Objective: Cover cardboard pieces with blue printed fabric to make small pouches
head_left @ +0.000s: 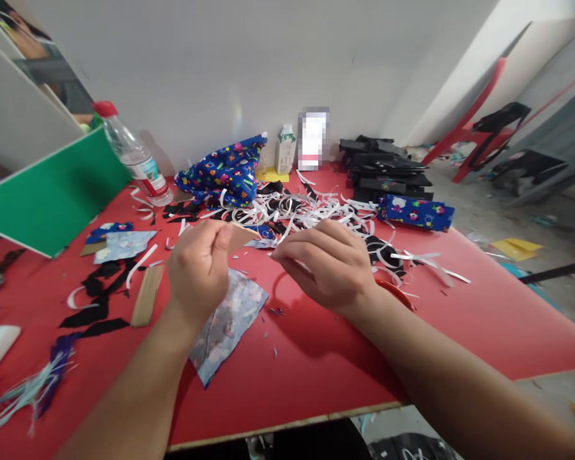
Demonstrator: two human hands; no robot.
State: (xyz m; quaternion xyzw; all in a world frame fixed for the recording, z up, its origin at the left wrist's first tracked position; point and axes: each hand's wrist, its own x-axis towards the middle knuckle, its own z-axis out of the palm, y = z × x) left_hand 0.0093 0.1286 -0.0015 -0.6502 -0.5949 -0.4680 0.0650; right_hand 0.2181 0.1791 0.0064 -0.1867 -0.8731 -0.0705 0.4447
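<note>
My left hand pinches a small tan cardboard piece above the red table. My right hand is closed beside it, fingertips pinched at the card's right edge; what it grips is too thin to make out. Under my left hand lies a pale printed fabric scrap. A red scissor handle shows from under my right wrist. Just beyond both hands spreads a heap of white paper strips mixed with black scraps.
A plastic water bottle and a green board stand at the left. Blue patterned fabric, a small carton, a stack of black pieces and a blue fabric roll sit at the back. A cardboard strip lies left.
</note>
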